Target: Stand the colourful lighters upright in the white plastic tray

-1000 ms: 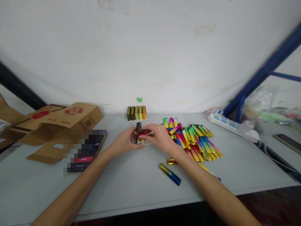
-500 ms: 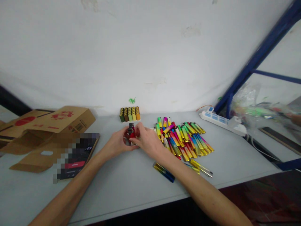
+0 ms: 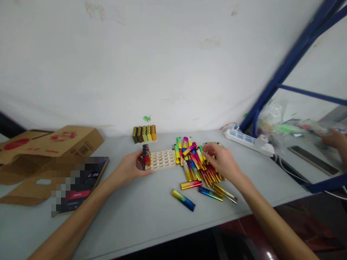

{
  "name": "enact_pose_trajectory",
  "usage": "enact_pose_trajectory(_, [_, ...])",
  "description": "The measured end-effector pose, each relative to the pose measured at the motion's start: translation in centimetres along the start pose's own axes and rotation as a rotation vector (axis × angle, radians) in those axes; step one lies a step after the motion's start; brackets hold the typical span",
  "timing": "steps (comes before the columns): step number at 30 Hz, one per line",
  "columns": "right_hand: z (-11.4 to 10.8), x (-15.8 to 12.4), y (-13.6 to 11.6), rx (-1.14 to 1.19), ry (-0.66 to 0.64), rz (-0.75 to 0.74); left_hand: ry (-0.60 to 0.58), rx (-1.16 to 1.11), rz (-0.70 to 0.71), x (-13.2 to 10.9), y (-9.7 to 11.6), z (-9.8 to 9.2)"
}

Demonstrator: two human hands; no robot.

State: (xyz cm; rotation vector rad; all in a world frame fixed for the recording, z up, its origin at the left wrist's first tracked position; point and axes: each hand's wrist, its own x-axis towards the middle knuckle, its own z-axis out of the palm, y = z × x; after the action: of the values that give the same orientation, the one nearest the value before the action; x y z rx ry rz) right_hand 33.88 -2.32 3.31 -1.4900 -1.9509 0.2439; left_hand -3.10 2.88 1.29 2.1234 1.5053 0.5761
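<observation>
A cream tray (image 3: 163,159) with rows of holes lies on the grey table (image 3: 151,213). A few red lighters (image 3: 146,159) stand in its left end. My left hand (image 3: 129,169) is curled round that left end and holds it. My right hand (image 3: 220,161) rests over a heap of coloured metallic lighters (image 3: 195,164) just right of the tray, its fingers bent down onto them; I cannot make out whether it grips one. Three loose lighters (image 3: 183,199) lie nearer me.
A block of yellow and green lighters (image 3: 144,133) stands by the wall. A cardboard box (image 3: 51,144) and a dark phone (image 3: 78,184) lie at left. A white power strip (image 3: 248,142) lies at right. Another person's hand (image 3: 334,139) shows at far right.
My right hand has left the tray and moved right onto the lighter heap, uncovering the tray's empty holes. My left hand stays on the tray. The view has shifted to the right.
</observation>
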Motion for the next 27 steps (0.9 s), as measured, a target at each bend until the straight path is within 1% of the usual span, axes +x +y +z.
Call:
enact_pose_trajectory(2, [-0.2, 0.6, 1.8, -0.097, -0.053, -0.088, -0.008, -0.005, -0.018, 0.0, -0.1, 0.1])
enact_pose_trajectory(5, [0.7, 2.3, 2.7, -0.164, -0.153, -0.244, -0.023, -0.016, -0.037, -0.1, -0.2, 0.1])
enact_pose_trajectory(7, [1.5, 3.6, 2.5, -0.209, -0.201, -0.318, -0.025, -0.016, -0.040, -0.1, -0.3, 0.1])
enact_pose_trajectory(10, [2.4, 5.3, 1.9, -0.265, -0.323, -0.409, -0.022, -0.010, -0.025, -0.2, -0.3, 0.1])
enact_pose_trajectory(13, [2.5, 6.6, 1.5, -0.335, -0.436, -0.430, -0.002, 0.000, -0.009, -0.1, -0.2, 0.0])
enact_pose_trajectory(16, [2.0, 7.5, 1.5, -0.360, -0.490, -0.468, 0.004, 0.008, 0.001, -0.1, -0.1, 0.0])
enact_pose_trajectory(18, [1.4, 7.7, 1.6, -0.289, -0.468, -0.483, -0.002, 0.009, 0.004, -0.1, -0.1, -0.1])
enact_pose_trajectory(22, [0.3, 7.1, 1.5, -0.036, -0.273, -0.420, 0.010, 0.006, 0.012, -0.2, 0.1, 0.0])
enact_pose_trajectory(24, [0.3, 6.6, 1.5, 0.100, -0.189, -0.323, 0.007, 0.001, 0.020, -0.3, 0.3, 0.0])
enact_pose_trajectory(27, [1.2, 6.1, 1.8, 0.382, -0.081, -0.117, -0.005, 0.007, 0.009, -0.3, 0.4, 0.0])
